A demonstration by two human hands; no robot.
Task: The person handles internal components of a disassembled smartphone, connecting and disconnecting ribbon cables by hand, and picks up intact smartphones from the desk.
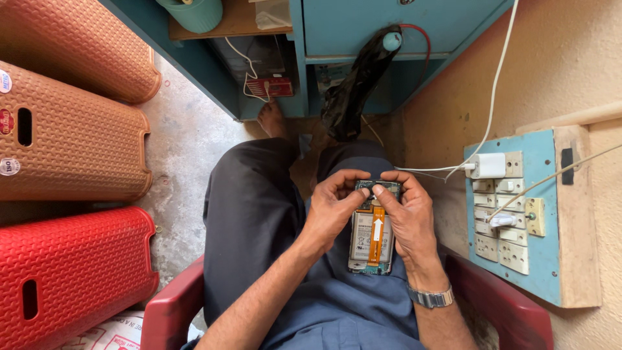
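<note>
Two hands meet over the opened phone [370, 234], which lies back-up on your lap with its cover off, so the battery and an orange flex ribbon [376, 236] show. Resting it on your thigh keeps it steady and leaves both hands free for the far end of the device. Your left hand [332, 209] curls round the phone's left edge near the top, its grip narrow, thumb and fingers closed on the frame to stop it sliding. Your right hand [407, 210] comes in from the right, fingers bent down onto the upper part by the circuit board; whether the fingertips pinch a small part there is too fine to tell. A metal watch [433, 297] sits on that wrist.

You are seated in a red plastic chair [173, 310], with red and orange plastic stools [71, 272] stacked on the floor to the left. To the right, a blue switchboard [518, 220] on the wall carries a white charger [487, 165] whose cable runs up and away. Far ahead stands a teal cabinet [363, 29].
</note>
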